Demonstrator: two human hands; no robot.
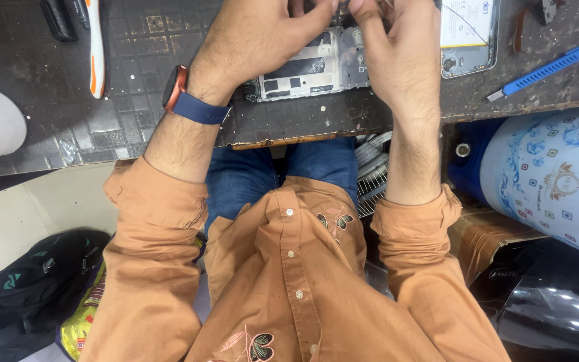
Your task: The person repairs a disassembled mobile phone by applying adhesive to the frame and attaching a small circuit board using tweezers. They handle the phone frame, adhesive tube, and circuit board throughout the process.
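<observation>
An opened phone frame point(306, 67) with bare circuit parts lies on the dark worktop point(122, 100) near its front edge. My left hand point(263, 33), with a blue-strapped watch on the wrist, rests on the frame's upper left part. My right hand point(400, 50) covers the frame's right end, fingers curled together at the top. Both sets of fingertips meet at the picture's top edge and are partly cut off. Whether a small part or tool sits between them is hidden.
A second phone body with a white battery point(467, 33) lies right of my hands. A blue-handled tool point(547, 69) sits further right, an orange-and-white tool point(95, 47) at the left. A patterned blue-white container point(557, 181) and a black bag point(31, 288) stand below the worktop.
</observation>
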